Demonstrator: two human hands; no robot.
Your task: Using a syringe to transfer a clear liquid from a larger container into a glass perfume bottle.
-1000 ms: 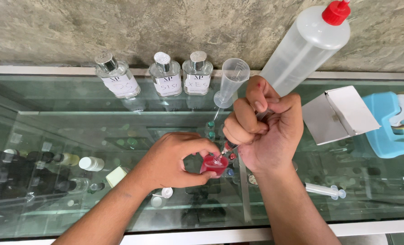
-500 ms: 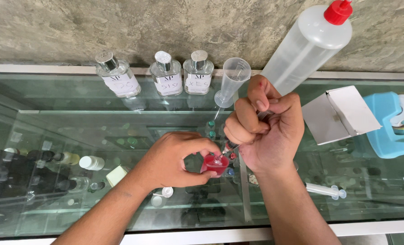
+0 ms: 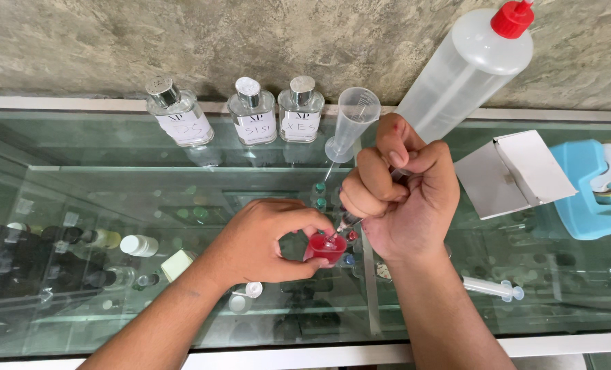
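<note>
While left hand (image 3: 257, 243) pinches small red plastic cup (image 3: 324, 247), right hand (image 3: 401, 199) clenches clear syringe (image 3: 343, 225) (tilted), tip directly below fingers, inside cup.

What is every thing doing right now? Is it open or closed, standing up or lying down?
Small red bottle: open, upright, held by left hand.
Syringe: gripped in right hand, tip in the bottle mouth.
Three glass bottles: capped, upright.
Measuring cylinder: upright, looks empty.
Big squeeze bottle: red cap on.
Spare syringe: lying flat.
White box: flap open.
</note>
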